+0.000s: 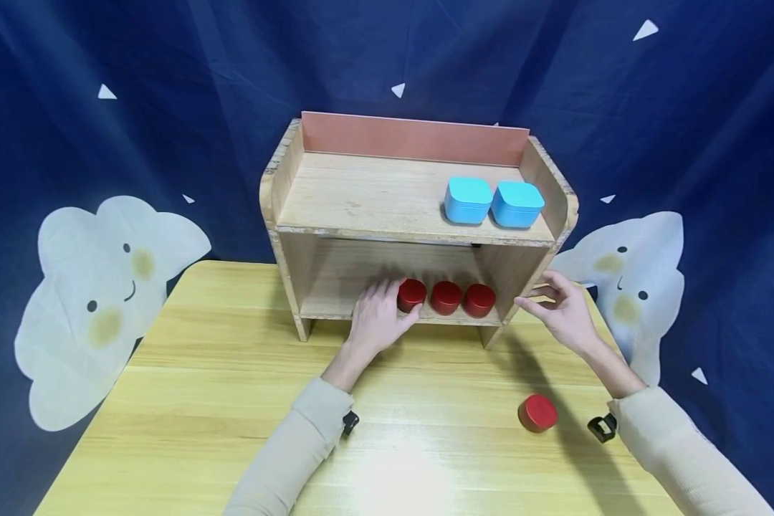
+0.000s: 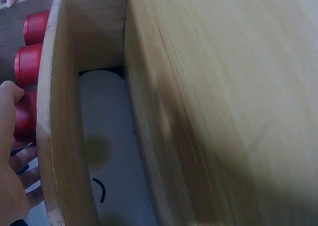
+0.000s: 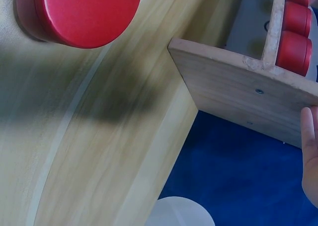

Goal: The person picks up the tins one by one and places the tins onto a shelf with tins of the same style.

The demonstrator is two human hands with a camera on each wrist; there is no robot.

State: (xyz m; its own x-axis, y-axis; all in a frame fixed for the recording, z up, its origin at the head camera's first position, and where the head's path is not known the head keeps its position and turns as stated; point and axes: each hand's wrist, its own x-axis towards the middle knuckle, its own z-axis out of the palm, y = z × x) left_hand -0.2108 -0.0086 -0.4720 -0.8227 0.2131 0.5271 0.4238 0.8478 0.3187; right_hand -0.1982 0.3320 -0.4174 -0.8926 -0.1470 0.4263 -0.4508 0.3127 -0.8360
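My left hand [image 1: 379, 317] holds a round red tin [image 1: 412, 292] at the front of the wooden shelf's lower board [image 1: 335, 307], with the thumb bent against its near side. In the left wrist view the thumb lies on that red tin [image 2: 27, 119], and the other fingers reach behind it. Two more red tins [image 1: 446, 297] stand in a row to its right. At the shelf's right side panel [image 1: 522, 276], my right hand [image 1: 564, 312] touches the outer face with loosely bent fingers. The right wrist view shows only part of this right hand [image 3: 310, 161].
Another red tin [image 1: 538, 413] sits on the wooden table [image 1: 187, 430], in front of the shelf and to the right. Two light blue square boxes [image 1: 467, 201] stand on the top board [image 1: 368, 190], towards the right. Behind hangs a dark blue curtain [image 1: 187, 79].
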